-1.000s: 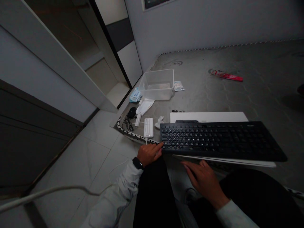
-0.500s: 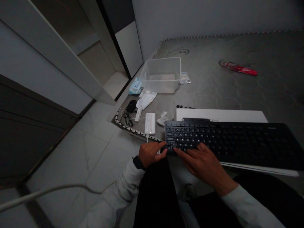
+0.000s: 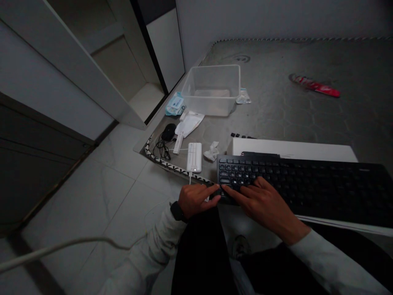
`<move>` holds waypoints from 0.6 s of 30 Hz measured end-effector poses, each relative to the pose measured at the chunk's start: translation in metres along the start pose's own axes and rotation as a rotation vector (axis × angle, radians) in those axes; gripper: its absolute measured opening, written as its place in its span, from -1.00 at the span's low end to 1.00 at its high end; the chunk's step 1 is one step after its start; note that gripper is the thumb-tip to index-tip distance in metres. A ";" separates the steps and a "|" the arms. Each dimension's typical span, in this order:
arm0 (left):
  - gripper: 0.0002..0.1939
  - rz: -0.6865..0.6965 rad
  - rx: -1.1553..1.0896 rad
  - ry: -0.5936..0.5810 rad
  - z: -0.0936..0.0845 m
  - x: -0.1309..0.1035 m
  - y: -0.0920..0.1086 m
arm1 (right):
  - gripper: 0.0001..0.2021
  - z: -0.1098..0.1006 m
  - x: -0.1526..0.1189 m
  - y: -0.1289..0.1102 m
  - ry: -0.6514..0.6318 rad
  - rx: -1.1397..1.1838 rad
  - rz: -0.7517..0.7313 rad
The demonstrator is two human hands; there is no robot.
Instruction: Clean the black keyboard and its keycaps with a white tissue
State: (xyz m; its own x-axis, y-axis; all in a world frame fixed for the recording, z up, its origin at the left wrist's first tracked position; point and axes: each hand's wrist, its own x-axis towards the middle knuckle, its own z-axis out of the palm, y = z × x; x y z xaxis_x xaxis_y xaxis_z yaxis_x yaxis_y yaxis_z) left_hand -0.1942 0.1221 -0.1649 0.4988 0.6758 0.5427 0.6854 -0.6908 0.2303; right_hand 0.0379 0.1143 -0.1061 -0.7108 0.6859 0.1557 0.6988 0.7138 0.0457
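A black, rectangular plastic keyboard, long axis left to right, lies on a flat white box near a translucent rectangular bin, the right hand extending one finger onto its near-left corner, the left hand narrowly pinched there, either grip indeterminable.

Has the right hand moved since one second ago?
Yes. Judged against the keyboard, the right hand has shifted leftward and away from the wearer: its index fingertip was below the near edge and is now over the near-left corner.
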 end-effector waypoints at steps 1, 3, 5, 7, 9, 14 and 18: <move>-0.74 -0.001 -0.008 0.003 0.000 0.000 0.000 | -0.55 -0.002 0.001 0.001 0.001 0.001 -0.003; -0.74 0.002 -0.017 0.009 -0.001 0.001 0.000 | -0.59 -0.005 0.004 0.002 -0.002 0.004 -0.013; -0.74 0.001 -0.014 0.010 -0.001 0.002 0.001 | -0.61 -0.008 0.008 0.005 -0.003 0.003 -0.034; -0.74 -0.005 -0.007 0.006 -0.001 0.002 0.001 | -0.62 -0.009 0.010 0.009 -0.004 -0.011 -0.070; -0.74 -0.013 -0.004 0.001 0.000 0.001 0.001 | -0.63 -0.009 0.013 0.014 -0.007 -0.036 -0.122; -0.74 -0.008 -0.007 0.001 0.000 0.000 0.001 | -0.64 -0.014 0.020 0.026 -0.020 -0.091 -0.262; -0.73 0.000 -0.010 0.009 0.000 0.000 0.001 | -0.67 -0.018 0.027 0.034 -0.020 -0.092 -0.338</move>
State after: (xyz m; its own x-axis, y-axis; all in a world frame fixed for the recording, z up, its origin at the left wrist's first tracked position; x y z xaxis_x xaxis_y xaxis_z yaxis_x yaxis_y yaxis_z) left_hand -0.1934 0.1220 -0.1649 0.4936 0.6738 0.5499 0.6801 -0.6931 0.2389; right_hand 0.0441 0.1540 -0.0822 -0.9040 0.4163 0.0975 0.4274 0.8859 0.1804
